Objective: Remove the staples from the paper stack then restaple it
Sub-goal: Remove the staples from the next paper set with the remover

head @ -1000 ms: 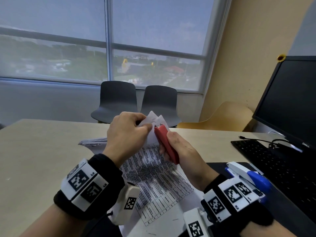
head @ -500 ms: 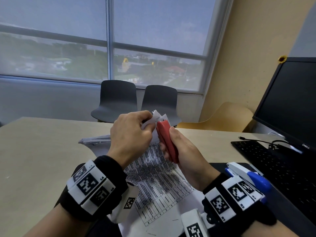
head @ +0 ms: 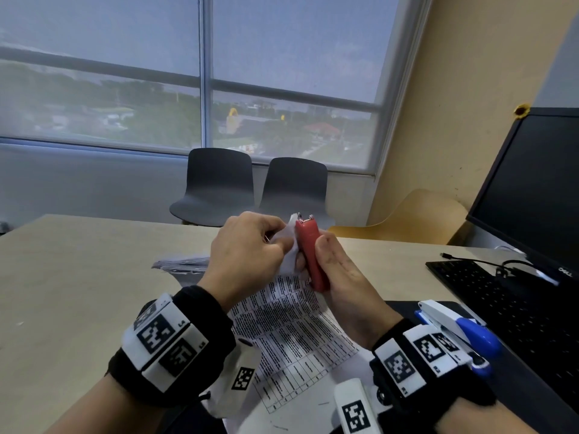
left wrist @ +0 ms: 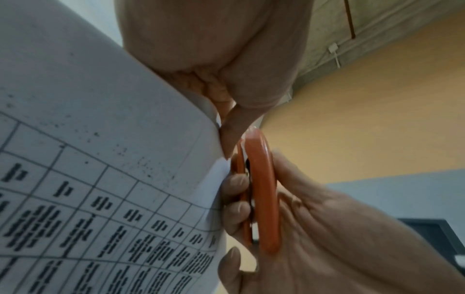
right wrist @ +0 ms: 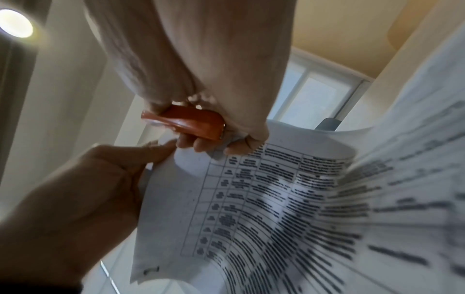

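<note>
— What sat nearest, at lower right of the frame?
— A blue stapler (head: 463,332) on the bench (head: 78,277).
— And mid-frame?
— The left hand (head: 247,249) pinched the paper stack (head: 291,333) by its raised corner; the right hand (head: 341,270) had its fingers (left wrist: 235,206) wrapped round the red staple remover (head: 310,255).
— Behind them?
— Two dark chairs (head: 250,183).

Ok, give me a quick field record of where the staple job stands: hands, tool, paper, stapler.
left hand: pinches the raised corner of the paper stack
right hand: grips the red staple remover, metal claws up at that corner
staple: one still in another corner
stapler: blue and white, lying on the dark mat by the right wrist, untouched
stage: removal, restapling not begun
</note>
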Demonstrator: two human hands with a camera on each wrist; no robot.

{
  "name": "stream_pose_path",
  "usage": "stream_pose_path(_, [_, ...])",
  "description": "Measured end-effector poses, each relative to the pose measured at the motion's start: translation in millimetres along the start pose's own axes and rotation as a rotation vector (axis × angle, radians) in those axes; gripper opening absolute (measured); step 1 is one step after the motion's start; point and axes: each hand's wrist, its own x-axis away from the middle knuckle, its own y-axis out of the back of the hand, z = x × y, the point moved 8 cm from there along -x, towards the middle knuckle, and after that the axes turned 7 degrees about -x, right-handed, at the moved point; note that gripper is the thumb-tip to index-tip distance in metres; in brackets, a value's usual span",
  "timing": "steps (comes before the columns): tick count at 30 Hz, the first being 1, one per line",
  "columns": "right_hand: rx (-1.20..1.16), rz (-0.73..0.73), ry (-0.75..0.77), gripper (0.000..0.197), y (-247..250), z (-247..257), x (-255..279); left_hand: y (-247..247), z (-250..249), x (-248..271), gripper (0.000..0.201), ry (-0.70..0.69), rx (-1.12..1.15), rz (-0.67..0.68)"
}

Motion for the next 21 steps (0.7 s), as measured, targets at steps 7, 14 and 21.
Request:
stream_pose_path(7, [0.025,-0.1,-0.022,0.053,21,7,-3,3,2,0,0.014,0.016,-0.067,-0.047])
stream_pose_path(14, [0.319,-0.271,-0.262,0.053,75,9,0,-5,11,0,0.016,0.062,-0.071,-0.016])
stream_pose_path(21, [1.101,-0.187,-0.479,0.03,152,15,-8,-10,8,1,0.017,0.054,-0.064,0.032])
